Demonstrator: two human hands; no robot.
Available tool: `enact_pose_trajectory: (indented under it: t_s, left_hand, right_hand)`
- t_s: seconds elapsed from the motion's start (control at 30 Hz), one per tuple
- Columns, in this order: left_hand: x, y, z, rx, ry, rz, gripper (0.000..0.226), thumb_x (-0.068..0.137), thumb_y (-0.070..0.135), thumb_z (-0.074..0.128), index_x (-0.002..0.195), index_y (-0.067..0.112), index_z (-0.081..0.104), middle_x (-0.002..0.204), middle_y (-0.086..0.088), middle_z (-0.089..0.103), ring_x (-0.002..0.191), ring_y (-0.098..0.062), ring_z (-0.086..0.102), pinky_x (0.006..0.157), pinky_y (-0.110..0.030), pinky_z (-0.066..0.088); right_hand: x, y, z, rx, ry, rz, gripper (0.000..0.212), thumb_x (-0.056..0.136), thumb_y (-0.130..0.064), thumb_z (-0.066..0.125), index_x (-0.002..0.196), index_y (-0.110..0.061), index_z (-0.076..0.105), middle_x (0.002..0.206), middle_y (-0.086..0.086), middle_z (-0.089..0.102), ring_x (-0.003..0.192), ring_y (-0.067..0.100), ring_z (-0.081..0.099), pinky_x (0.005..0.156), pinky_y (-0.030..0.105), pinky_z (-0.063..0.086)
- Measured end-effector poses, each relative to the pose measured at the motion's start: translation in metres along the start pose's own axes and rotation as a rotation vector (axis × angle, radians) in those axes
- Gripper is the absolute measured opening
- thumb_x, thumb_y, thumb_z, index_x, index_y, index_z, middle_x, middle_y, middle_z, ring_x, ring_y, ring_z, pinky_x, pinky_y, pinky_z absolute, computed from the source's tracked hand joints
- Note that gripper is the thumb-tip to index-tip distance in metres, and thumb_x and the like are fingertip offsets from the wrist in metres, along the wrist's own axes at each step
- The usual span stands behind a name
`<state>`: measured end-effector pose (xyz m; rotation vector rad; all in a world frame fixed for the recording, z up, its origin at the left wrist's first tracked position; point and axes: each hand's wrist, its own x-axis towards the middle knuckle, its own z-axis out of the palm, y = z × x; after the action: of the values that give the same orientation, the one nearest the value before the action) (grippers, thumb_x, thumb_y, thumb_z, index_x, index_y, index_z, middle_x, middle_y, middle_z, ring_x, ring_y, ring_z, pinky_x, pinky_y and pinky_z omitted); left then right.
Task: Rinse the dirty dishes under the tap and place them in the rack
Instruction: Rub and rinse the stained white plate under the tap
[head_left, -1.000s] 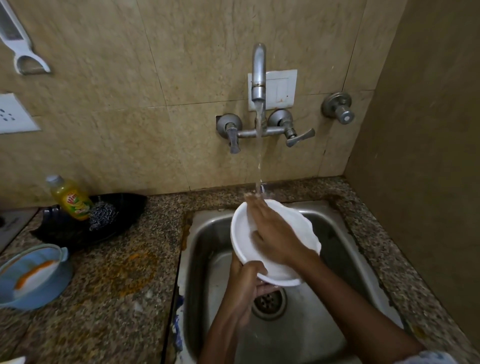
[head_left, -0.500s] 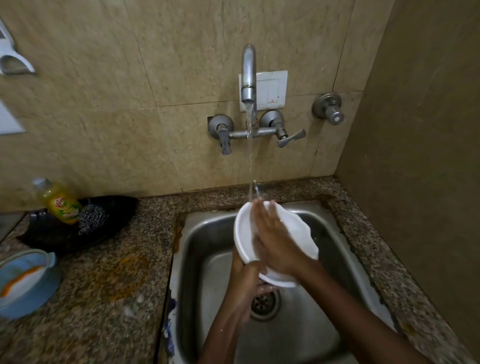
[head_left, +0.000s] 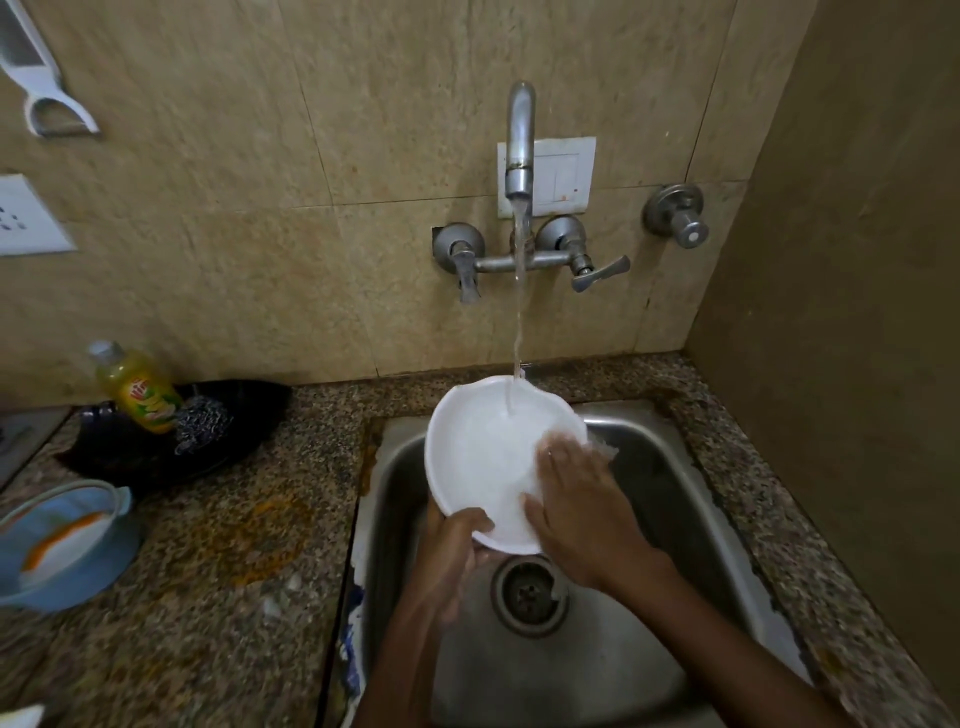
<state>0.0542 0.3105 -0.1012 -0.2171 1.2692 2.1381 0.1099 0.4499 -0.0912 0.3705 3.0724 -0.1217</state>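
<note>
Hands (head_left: 457, 551) two, plate (head_left: 478, 457) one

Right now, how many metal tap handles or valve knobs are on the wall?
3. A downward lever left of the running spout, a sideways lever right of it, and a separate round knob farther right. None seem hidden.

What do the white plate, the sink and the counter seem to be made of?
White plate: glossy, probably plastic or melamine; ceramic is possible.
Sink: brushed stainless steel, judging by its dull grey reflections.
Counter: polished speckled stone, likely granite.
</note>
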Motion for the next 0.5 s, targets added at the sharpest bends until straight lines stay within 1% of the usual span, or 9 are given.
enact_pose_trajectory:
  t_s: [0.07, 0.1, 0.13, 0.17, 0.23, 0.33, 0.4, 0.47, 0.5]
  left_hand:
    - [0.004, -0.002, -0.001, -0.047, -0.034, -0.027, 0.089, 0.046, -0.003, 0.081, 0.131, 0.002, 0.053, 0.11, -0.023, 0.067, 0.091, -0.032, 0.071, 0.074, -0.046, 0.06]
    - [0.003, -0.001, 0.0, -0.037, -0.043, -0.029, 0.085, 0.05, -0.001, 0.083, 0.13, -0.001, 0.053, 0.103, -0.021, 0.067, 0.082, -0.026, 0.072, 0.069, -0.04, 0.061]
    - [0.002, 0.0, 0.0, -0.024, -0.044, -0.037, 0.067, 0.066, -0.005, 0.074, 0.129, -0.003, 0.052, 0.1, -0.019, 0.067, 0.08, -0.024, 0.072, 0.068, -0.038, 0.061]
    - [0.002, 0.0, 0.0, -0.051, -0.084, -0.055, 0.055, 0.076, -0.011, 0.059, 0.13, -0.003, 0.052, 0.104, -0.021, 0.068, 0.085, -0.028, 0.071, 0.073, -0.04, 0.061]
    - [0.002, -0.003, 0.0, -0.136, -0.19, -0.06, 0.058, 0.072, -0.012, 0.048, 0.128, 0.0, 0.055, 0.119, -0.025, 0.065, 0.105, -0.039, 0.064, 0.082, -0.047, 0.058]
    - [0.003, -0.006, 0.002, -0.165, -0.211, -0.056, 0.059, 0.066, -0.013, 0.047, 0.122, -0.002, 0.062, 0.122, -0.025, 0.064, 0.112, -0.044, 0.058, 0.078, -0.043, 0.058]
    - [0.002, -0.009, 0.002, -0.139, -0.211, -0.092, 0.062, 0.066, -0.013, 0.05, 0.127, -0.005, 0.057, 0.129, -0.03, 0.058, 0.114, -0.043, 0.056, 0.084, -0.046, 0.056]
    - [-0.004, -0.01, 0.005, -0.096, -0.211, -0.118, 0.07, 0.061, -0.006, 0.059, 0.13, -0.011, 0.05, 0.125, -0.034, 0.059, 0.109, -0.046, 0.06, 0.079, -0.046, 0.057]
    - [-0.006, -0.01, 0.007, -0.088, -0.197, -0.133, 0.072, 0.059, -0.004, 0.061, 0.13, -0.013, 0.05, 0.12, -0.034, 0.061, 0.105, -0.046, 0.062, 0.076, -0.046, 0.058]
  right_hand:
    - [-0.009, -0.016, -0.002, 0.107, -0.104, -0.129, 0.063, 0.098, -0.045, 0.002, 0.153, -0.012, 0.0, 0.161, 0.008, -0.002, 0.148, 0.021, -0.003, 0.118, 0.037, -0.005]
    - [-0.015, -0.021, -0.006, 0.162, -0.144, -0.186, 0.059, 0.1, -0.043, 0.007, 0.153, -0.016, 0.003, 0.161, 0.004, -0.001, 0.148, 0.019, -0.001, 0.118, 0.034, -0.001]
    - [-0.016, -0.021, -0.008, 0.155, -0.127, -0.204, 0.06, 0.099, -0.043, 0.005, 0.153, -0.016, 0.006, 0.161, 0.004, 0.003, 0.148, 0.02, 0.003, 0.118, 0.034, 0.002]
    - [-0.014, -0.02, -0.009, 0.099, -0.066, -0.174, 0.067, 0.094, -0.044, -0.003, 0.153, -0.014, 0.01, 0.161, 0.008, 0.007, 0.148, 0.024, 0.008, 0.119, 0.036, 0.005]
    - [-0.007, -0.021, -0.016, -0.039, 0.027, -0.074, 0.081, 0.085, -0.044, -0.011, 0.151, -0.005, 0.011, 0.159, 0.019, 0.008, 0.147, 0.033, 0.01, 0.119, 0.043, 0.005]
    - [0.002, -0.031, -0.015, -0.04, -0.063, -0.061, 0.069, 0.1, -0.048, 0.014, 0.152, -0.006, -0.001, 0.16, 0.016, -0.004, 0.148, 0.031, -0.003, 0.12, 0.045, -0.001]
    - [0.017, -0.03, -0.014, -0.05, -0.042, -0.015, 0.065, 0.102, -0.04, 0.023, 0.152, -0.012, -0.008, 0.16, 0.012, -0.011, 0.147, 0.03, -0.011, 0.119, 0.046, -0.007]
    - [0.031, -0.023, -0.011, -0.029, 0.008, 0.053, 0.071, 0.1, -0.037, 0.03, 0.151, -0.011, -0.012, 0.159, 0.012, -0.015, 0.146, 0.033, -0.016, 0.117, 0.048, -0.01]
    - [0.034, -0.022, -0.01, -0.024, -0.013, 0.018, 0.075, 0.099, -0.04, 0.035, 0.151, -0.011, -0.011, 0.16, 0.011, -0.014, 0.146, 0.033, -0.015, 0.117, 0.048, -0.009]
